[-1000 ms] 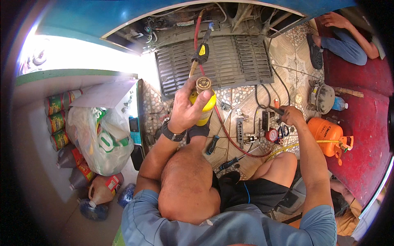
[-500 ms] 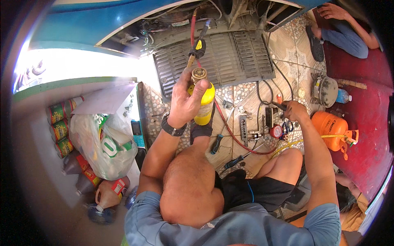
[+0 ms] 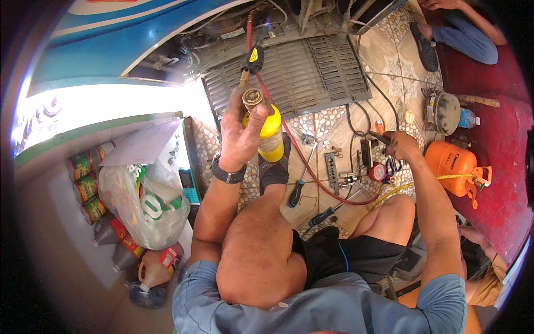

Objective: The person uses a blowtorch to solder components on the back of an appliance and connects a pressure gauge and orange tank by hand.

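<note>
My left hand (image 3: pixel 240 133) is wrapped around a yellow gas torch cylinder (image 3: pixel 271 136), its brass-coloured base toward me. The black torch head (image 3: pixel 253 59) points at the open bottom compartment (image 3: pixel 228 42) of a blue cabinet. A small blue glow shows inside there, near a red hose (image 3: pixel 249 30). Off to the right, my right hand (image 3: pixel 403 146) is closed around a slim dark tool (image 3: pixel 380 137) whose kind I cannot make out. Below that hand lie a red-rimmed pressure gauge (image 3: pixel 378 172) and a dark block (image 3: pixel 365 152) on the tiles.
A slatted grille panel (image 3: pixel 289 78) lies before the cabinet. Screwdrivers (image 3: pixel 296 193) and small metal parts are on the floor. An orange gas cylinder (image 3: pixel 449 166) and a round pot-like vessel (image 3: pixel 443 114) stand right. Bottles and a plastic bag (image 3: pixel 147 206) are left. Another person's foot (image 3: pixel 425 47) is upper right.
My left hand and the torch have shifted left and slightly up in view, and the torch tip no longer shows clearly. My right hand keeps its hold, and the view has shifted a little.
</note>
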{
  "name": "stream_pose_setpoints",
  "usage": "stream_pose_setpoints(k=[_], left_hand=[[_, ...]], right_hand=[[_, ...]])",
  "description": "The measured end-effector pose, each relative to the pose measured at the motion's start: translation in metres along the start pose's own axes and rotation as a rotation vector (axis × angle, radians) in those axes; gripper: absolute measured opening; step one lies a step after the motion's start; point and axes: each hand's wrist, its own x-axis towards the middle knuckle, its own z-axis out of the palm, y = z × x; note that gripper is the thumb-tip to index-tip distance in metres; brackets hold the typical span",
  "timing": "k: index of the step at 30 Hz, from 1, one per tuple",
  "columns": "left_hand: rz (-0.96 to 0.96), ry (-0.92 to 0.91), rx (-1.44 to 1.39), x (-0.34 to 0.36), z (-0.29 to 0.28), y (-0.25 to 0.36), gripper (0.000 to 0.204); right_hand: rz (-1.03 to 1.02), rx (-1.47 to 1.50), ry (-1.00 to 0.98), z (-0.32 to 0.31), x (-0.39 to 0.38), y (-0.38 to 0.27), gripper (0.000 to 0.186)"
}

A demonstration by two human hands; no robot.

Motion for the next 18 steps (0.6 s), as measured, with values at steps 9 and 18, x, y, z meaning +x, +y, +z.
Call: stream_pose_setpoints(k=[9,18], left_hand=[[0.050,-0.055,-0.205,0.000,-0.008,-0.014,0.058],[0.072,-0.062,-0.066,0.002,-0.014,-0.017,0.058]], right_hand=[[-0.007,-0.030,0.040,0.000,0.000,-0.003,0.048],[-0.021,-0.068,0.019,-0.004,0.005,-0.004,0.044]])
